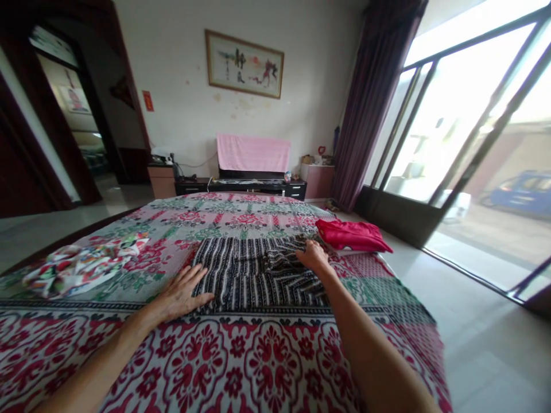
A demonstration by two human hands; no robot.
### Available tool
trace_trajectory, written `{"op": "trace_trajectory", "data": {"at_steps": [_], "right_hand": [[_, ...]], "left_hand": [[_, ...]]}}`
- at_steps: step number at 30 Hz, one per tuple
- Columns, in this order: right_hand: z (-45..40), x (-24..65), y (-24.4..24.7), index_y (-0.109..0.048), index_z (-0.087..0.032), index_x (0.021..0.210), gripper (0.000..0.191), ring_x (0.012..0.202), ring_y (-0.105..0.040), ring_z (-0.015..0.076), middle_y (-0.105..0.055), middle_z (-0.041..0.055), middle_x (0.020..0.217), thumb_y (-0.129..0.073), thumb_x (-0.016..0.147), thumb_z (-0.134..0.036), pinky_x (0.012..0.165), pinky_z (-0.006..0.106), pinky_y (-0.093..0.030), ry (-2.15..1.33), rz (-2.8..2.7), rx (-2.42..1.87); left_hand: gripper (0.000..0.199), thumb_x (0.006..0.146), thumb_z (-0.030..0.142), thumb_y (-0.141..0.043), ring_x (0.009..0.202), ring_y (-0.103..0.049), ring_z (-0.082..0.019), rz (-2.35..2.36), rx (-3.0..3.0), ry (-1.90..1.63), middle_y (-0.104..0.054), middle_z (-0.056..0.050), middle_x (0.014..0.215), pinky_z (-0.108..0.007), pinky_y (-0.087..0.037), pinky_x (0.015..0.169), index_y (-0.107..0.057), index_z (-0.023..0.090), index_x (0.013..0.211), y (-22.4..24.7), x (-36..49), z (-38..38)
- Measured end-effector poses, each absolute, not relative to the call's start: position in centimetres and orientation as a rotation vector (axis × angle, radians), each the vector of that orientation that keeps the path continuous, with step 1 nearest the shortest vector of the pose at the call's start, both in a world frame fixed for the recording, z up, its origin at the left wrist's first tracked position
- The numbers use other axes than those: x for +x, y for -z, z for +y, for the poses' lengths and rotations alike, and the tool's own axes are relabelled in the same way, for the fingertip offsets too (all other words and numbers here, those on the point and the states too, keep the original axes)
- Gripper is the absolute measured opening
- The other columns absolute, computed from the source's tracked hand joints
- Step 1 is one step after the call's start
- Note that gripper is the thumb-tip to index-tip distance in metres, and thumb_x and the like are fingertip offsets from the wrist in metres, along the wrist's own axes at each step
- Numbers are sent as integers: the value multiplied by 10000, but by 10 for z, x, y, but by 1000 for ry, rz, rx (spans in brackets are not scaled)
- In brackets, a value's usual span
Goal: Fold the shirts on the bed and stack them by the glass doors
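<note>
A black and white striped garment (245, 275) lies folded flat on the patterned cover (241, 221). My left hand (185, 291) rests at its left edge, fingers spread and pointing to the right. At the upper right part of the garment, my right hand (313, 255) has its fingers curled on the bunched cloth. Just beyond my right hand sits a folded red cloth (355, 235). A crumpled white cloth with a colourful print (81, 267) lies on the left side of the cover.
Behind the bed-like surface stands a low black cabinet (193, 188), with a pink cloth (253, 152) hanging above it. A purple curtain (370, 109) and a large glass door (447, 132) are at the right. A doorway opens at the left.
</note>
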State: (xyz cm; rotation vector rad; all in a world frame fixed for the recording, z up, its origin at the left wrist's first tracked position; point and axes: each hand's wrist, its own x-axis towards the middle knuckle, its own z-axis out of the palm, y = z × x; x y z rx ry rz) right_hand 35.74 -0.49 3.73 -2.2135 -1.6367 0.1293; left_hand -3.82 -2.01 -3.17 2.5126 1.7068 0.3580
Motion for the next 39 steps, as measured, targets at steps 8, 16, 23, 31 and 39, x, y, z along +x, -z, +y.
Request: {"op": "trace_trajectory", "data": {"at_steps": [8,16,23,31,39], "right_hand": [[-1,374,-10,-552,-144,1224,563,1140,-533,314,-573,193,1210,-530,786,-499,890,397,-431,-108,-1647,-2269],[12,390,-8,-638,-107,1047,512,931,-644,267,-676,174,1000,-581,737,-511,726,304,-465,-140,-1674,-2281],[15,386,-11,-705,-182,837,349,842,-665,255,-703,143,905,-526,775,-474,649,299,-441,-175,-1772,-2340],[14,383,-15,-713,-207,837,325,856,-657,255,-705,120,889,-511,776,-454,663,296,-430,-137,-1804,-2346],[10,371,-12,-681,-157,1029,310,900,-649,228,-714,102,954,-518,782,-250,721,255,-420,-120,-1724,-2176]], "left_hand": [[801,756,623,-452,1188,-532,-257,1880,2118,-676,-521,-164,1347,-313,-438,944,-447,93,1357,3,-34,-19],[514,775,597,-404,697,-624,-219,2182,1820,-343,-640,-63,601,-251,-376,569,-626,178,576,-26,-28,16],[307,731,430,-525,822,-651,-230,2321,1794,-461,-711,-109,826,-260,-409,642,-695,182,795,-27,-9,19],[427,752,530,-509,908,-653,-288,2265,1706,-484,-713,-165,843,-291,-435,682,-698,148,769,-21,-12,35],[368,819,472,-434,886,-639,-255,2387,1851,-563,-709,-132,929,-285,-400,669,-674,193,820,-18,-10,34]]}}
